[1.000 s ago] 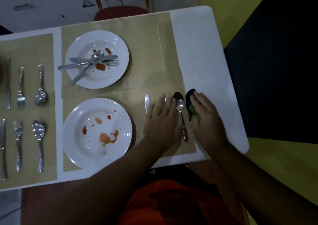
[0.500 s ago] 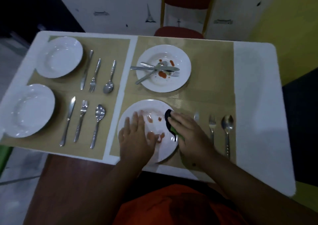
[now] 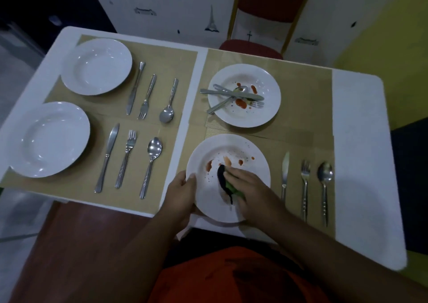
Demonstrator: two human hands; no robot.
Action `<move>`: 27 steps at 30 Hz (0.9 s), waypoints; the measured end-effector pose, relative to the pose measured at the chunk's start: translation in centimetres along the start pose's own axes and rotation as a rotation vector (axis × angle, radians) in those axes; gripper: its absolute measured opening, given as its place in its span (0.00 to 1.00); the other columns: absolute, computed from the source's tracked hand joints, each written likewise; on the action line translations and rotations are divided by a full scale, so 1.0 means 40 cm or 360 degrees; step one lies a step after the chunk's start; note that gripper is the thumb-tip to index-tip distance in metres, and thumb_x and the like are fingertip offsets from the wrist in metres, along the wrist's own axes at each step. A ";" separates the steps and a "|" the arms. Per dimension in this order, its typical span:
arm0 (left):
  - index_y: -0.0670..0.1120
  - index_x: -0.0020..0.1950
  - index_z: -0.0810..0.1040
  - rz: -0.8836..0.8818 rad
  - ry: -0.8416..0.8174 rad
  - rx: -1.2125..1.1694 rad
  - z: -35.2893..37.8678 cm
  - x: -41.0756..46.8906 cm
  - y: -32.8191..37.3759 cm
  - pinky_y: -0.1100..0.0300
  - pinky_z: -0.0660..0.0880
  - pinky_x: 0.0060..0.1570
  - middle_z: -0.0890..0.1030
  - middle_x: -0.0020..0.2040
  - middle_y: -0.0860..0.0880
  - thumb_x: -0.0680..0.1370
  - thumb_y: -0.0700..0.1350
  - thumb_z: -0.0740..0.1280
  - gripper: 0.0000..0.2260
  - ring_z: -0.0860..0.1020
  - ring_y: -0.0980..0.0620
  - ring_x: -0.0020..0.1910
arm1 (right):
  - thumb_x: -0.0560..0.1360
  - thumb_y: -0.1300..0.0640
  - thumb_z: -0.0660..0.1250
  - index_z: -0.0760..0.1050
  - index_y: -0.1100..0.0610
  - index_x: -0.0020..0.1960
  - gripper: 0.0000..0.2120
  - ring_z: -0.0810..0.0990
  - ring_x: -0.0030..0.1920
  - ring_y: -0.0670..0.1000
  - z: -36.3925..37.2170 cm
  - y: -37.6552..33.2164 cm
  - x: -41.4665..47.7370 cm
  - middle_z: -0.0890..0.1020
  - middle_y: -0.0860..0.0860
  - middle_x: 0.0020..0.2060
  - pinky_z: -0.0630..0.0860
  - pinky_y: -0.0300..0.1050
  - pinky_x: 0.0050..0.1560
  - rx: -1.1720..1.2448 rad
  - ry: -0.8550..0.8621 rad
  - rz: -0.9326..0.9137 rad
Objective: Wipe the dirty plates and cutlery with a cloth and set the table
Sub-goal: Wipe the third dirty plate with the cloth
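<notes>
A white plate (image 3: 234,147) smeared with red sauce lies on the near right placemat, partly over the table's front edge. My left hand (image 3: 183,192) grips its left rim, thumb on top. My right hand (image 3: 249,187) holds a dark and green cloth (image 3: 225,182) and presses it onto the plate's middle. To the plate's right lie a knife (image 3: 284,173), a fork (image 3: 305,182) and a spoon (image 3: 325,182). Behind it a second dirty plate (image 3: 266,115) carries crossed cutlery (image 3: 229,94) and sauce.
Two clean white plates (image 3: 97,66) (image 3: 49,138) stand on the left placemats, each with a knife, fork and spoon (image 3: 154,159) beside it. A red chair (image 3: 251,48) stands behind the white table (image 3: 361,163). The wall is white at the back, yellow at right.
My hands left the cutlery on the right and came to the near dirty plate. My left hand went from lying flat on the plate to gripping its rim; the cloth slid toward the middle.
</notes>
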State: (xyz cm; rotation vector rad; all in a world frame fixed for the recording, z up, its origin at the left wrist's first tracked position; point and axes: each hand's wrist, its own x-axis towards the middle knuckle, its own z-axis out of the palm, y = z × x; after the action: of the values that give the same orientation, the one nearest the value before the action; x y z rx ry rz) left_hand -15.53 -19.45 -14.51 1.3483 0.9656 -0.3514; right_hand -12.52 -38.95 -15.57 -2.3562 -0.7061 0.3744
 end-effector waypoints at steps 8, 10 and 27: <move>0.50 0.61 0.79 0.0042 -0.0095 -0.0253 -0.023 -0.008 0.007 0.45 0.83 0.44 0.86 0.50 0.47 0.85 0.46 0.60 0.10 0.84 0.43 0.49 | 0.62 0.61 0.72 0.78 0.58 0.60 0.25 0.78 0.55 0.57 0.039 -0.023 -0.004 0.80 0.53 0.59 0.74 0.50 0.56 -0.0448 -0.0268 -0.0042; 0.50 0.62 0.79 0.0066 -0.0118 -0.0227 -0.028 -0.014 0.009 0.44 0.83 0.42 0.85 0.52 0.47 0.85 0.47 0.59 0.11 0.83 0.42 0.50 | 0.62 0.63 0.72 0.76 0.59 0.61 0.27 0.76 0.54 0.57 0.021 -0.015 -0.001 0.79 0.54 0.59 0.74 0.49 0.55 -0.0631 -0.0194 0.0200; 0.48 0.61 0.81 0.0321 -0.0438 -0.0186 -0.078 -0.001 0.121 0.50 0.80 0.40 0.85 0.52 0.41 0.85 0.49 0.58 0.13 0.83 0.43 0.46 | 0.69 0.60 0.53 0.76 0.56 0.63 0.26 0.75 0.57 0.53 -0.027 -0.165 0.085 0.80 0.50 0.60 0.74 0.49 0.57 -0.0165 0.0084 -0.0074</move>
State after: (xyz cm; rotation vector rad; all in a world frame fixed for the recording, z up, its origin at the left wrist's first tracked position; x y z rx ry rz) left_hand -13.31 -15.43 -11.07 1.2402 0.6071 -0.3123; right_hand -11.86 -33.24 -10.75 -2.4325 -0.7706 0.2603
